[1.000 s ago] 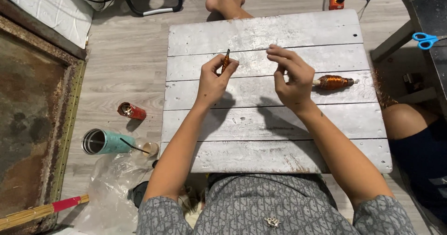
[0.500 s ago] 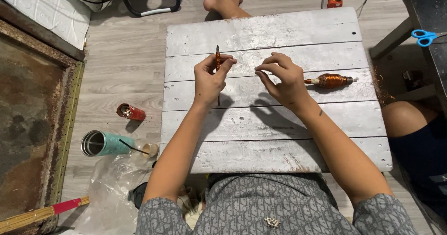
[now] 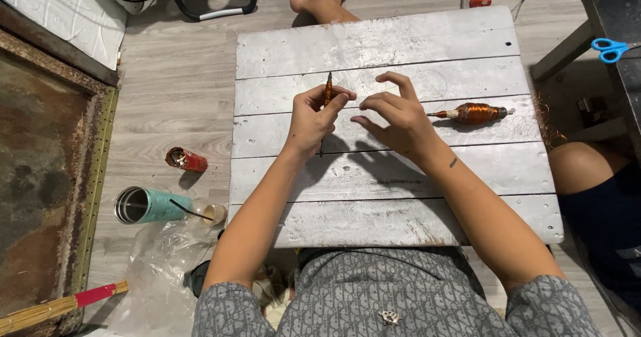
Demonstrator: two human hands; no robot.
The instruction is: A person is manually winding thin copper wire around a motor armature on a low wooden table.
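Hands working over a white worktop (image 3: 400,43)

The left hand (image 3: 310,120) is pinching a thin coppery stick (image 3: 328,88) upright; the right hand (image 3: 394,116) is hovering, fingers loose.

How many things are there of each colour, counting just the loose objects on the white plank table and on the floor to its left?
Copper-orange: 2, the thin copper-wound rod in the left hand and the copper wire spool beside the right hand
Red: 1, the small red cylinder
Teal: 1, the teal metal tumbler
Total: 4
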